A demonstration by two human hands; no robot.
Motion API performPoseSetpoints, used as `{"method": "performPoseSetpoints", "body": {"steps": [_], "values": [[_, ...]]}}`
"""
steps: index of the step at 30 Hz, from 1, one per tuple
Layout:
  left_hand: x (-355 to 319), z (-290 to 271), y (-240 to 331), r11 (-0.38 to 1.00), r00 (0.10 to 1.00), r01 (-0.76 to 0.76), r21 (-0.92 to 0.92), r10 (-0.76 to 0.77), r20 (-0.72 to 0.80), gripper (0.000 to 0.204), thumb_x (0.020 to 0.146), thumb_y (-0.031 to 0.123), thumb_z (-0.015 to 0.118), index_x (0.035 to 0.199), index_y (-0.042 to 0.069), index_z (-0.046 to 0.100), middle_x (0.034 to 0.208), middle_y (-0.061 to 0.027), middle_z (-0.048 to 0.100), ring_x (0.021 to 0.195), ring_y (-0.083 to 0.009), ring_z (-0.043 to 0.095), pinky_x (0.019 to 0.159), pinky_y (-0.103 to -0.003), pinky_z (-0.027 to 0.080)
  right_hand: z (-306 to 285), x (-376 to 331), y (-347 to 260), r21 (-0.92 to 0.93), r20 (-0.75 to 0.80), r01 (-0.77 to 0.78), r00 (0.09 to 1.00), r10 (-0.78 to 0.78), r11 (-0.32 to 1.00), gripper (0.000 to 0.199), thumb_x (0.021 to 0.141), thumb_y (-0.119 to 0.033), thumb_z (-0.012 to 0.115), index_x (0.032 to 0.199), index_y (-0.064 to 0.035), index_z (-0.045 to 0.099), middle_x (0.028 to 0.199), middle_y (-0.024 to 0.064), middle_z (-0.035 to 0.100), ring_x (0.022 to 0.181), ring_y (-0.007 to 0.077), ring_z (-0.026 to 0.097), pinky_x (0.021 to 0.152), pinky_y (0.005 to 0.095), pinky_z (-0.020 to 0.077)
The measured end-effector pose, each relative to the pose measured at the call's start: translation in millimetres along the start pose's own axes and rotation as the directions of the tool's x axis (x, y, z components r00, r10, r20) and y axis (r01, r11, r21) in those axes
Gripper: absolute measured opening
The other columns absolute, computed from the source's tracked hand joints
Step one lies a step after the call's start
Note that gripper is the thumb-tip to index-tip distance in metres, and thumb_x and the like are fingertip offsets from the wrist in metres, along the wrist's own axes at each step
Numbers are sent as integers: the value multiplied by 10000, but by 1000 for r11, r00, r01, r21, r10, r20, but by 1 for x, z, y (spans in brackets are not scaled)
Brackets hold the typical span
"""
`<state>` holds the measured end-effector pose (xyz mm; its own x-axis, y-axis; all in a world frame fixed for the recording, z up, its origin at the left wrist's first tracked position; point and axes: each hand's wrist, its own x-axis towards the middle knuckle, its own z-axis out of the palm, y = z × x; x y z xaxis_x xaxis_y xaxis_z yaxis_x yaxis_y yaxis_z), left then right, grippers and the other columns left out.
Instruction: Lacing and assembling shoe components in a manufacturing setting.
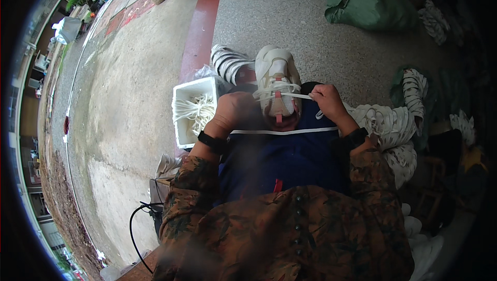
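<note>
A cream and white sneaker point(279, 69) with pink-red tabs rests on my lap, its toe pointing away from me. My right hand point(327, 100) pinches a white shoelace point(296, 95) that runs taut from the laced part of the shoe. At the shoe's left side my left hand point(239, 109) is curled closed; what its fingers hold is hidden behind the knuckles. A loose stretch of white lace hangs across my dark blue apron point(290, 159) below both wrists.
A white foam box point(180, 130) with bundled white laces point(199, 113) stands to the left. Beyond it lies a stack of white shoe parts point(232, 63). More stacked shoe uppers point(385, 123) are at my right. A green sack point(370, 4) lies on the floor at far right.
</note>
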<state>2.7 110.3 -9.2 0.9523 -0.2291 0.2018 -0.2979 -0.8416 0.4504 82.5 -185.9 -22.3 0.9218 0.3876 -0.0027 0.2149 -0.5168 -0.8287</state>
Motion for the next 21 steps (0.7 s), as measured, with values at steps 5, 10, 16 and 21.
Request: {"method": "performPoseSetpoints", "body": {"steps": [5, 10, 16, 21], "values": [[-37, -30, -51, 965, 965, 206, -160, -228, -133, 120, 770, 119, 681, 703, 56, 605, 660, -124, 615, 632, -303, 619, 556, -345, 476, -52, -24, 66, 14, -227, -34, 973, 37, 999, 174, 804, -86, 580, 654, -12, 534, 588, 45, 500, 536, 137, 461, 515, 313, 371], [-64, -33, -57, 908, 940, 308, -285, -337, -60, 91, 778, 92, 681, 728, 33, 633, 658, -106, 633, 596, -198, 622, 570, -306, 472, -94, -61, 97, 267, -198, -240, 934, 297, 933, 155, 820, -82, 564, 670, -48, 547, 583, -61, 443, 549, 55, 409, 507, 245, 331], [-30, 0, -23, 938, 972, 230, -258, -235, 12, 121, 783, 119, 675, 832, 18, 631, 790, -112, 649, 727, -235, 631, 658, -329, 491, -46, -39, 42, 173, 3, -58, 998, 59, 983, 95, 786, -106, 595, 743, -29, 560, 603, 12, 486, 620, 95, 472, 582, 275, 397], [20, 20, 12, 999, 987, -49, 11, 50, -150, 106, 817, 130, 620, 866, 37, 635, 790, -107, 648, 737, -267, 644, 651, -343, 511, 20, 6, -18, -255, -45, 190, 977, -208, 948, 95, 758, -128, 596, 737, -36, 607, 686, 164, 618, 679, 322, 626, 594, 409, 480]]}}
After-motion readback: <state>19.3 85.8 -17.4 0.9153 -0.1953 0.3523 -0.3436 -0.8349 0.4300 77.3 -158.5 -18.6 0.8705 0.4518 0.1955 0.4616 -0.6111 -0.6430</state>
